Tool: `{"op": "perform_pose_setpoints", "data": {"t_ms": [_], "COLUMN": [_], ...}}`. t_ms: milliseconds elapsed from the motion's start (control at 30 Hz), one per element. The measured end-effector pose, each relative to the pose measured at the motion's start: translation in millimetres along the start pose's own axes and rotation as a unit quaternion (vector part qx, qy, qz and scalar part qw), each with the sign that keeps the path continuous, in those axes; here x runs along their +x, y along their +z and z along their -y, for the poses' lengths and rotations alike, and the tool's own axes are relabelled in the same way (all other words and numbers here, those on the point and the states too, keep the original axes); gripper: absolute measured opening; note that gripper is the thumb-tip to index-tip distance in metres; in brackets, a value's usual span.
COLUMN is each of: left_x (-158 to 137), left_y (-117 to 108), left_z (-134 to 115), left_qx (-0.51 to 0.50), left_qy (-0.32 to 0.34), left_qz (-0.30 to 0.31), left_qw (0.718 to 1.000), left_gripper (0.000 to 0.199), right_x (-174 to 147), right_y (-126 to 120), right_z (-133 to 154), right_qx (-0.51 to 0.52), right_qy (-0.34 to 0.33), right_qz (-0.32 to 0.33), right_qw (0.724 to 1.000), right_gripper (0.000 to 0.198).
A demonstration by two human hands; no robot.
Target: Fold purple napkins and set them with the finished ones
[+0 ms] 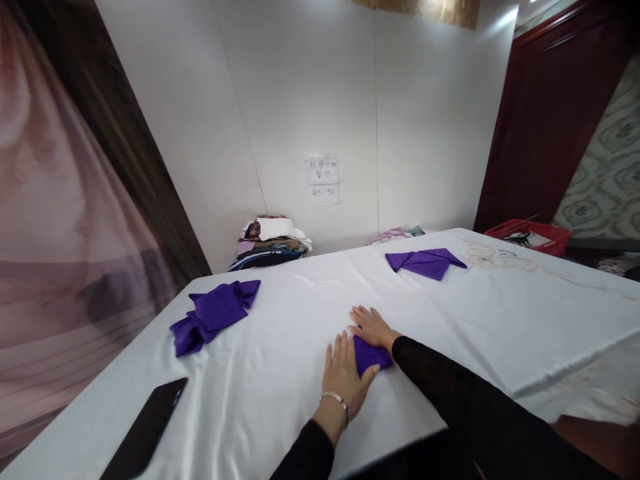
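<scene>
A folded purple cloth napkin point(369, 358) lies near the front edge of the white-covered table, partly hidden under my hands. My left hand point(344, 373) rests flat along its left side, fingers stretched forward and thumb reaching over the near edge. Across its far side lies my right hand point(373, 327), palm down with the fingers pointing left. Neither hand grips the fabric. Further left, a second purple napkin point(220, 310) sits in a loose, folded shape. Toward the back right is a third purple napkin point(425, 261), folded with a point facing me.
A black phone point(145, 427) lies at the front left of the white tablecloth point(290, 353). Behind the table stands a pile of folded clothes point(273, 243). A red basket point(550, 240) is at the far right, and a pink curtain point(65, 220) hangs on the left.
</scene>
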State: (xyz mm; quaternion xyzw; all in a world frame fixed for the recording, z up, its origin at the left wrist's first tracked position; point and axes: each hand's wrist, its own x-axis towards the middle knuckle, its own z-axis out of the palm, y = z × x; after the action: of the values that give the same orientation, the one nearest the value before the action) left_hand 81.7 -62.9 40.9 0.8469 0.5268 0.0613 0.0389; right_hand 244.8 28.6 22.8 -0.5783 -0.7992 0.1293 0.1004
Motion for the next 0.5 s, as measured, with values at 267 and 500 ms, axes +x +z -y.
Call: {"op": "perform_pose_setpoints", "data": {"t_ms": [267, 500], "left_x": [16, -8], "left_y": [40, 39], "left_z": [2, 22], "left_qx": [-0.01, 0.017], "left_qy": [0.03, 0.021], "left_qz": [0.033, 0.046], "left_qw": [0.999, 0.999], "left_gripper": [0.082, 0.078], "right_x": [3, 3], "right_y": [5, 5], "right_z": [-3, -3], "right_qx": [-0.009, -0.008], "right_qy": [0.012, 0.008], "right_qz": [0.0, -0.001], "right_qw": [1.0, 1.0], "right_gripper": [0.064, 0.065]}}
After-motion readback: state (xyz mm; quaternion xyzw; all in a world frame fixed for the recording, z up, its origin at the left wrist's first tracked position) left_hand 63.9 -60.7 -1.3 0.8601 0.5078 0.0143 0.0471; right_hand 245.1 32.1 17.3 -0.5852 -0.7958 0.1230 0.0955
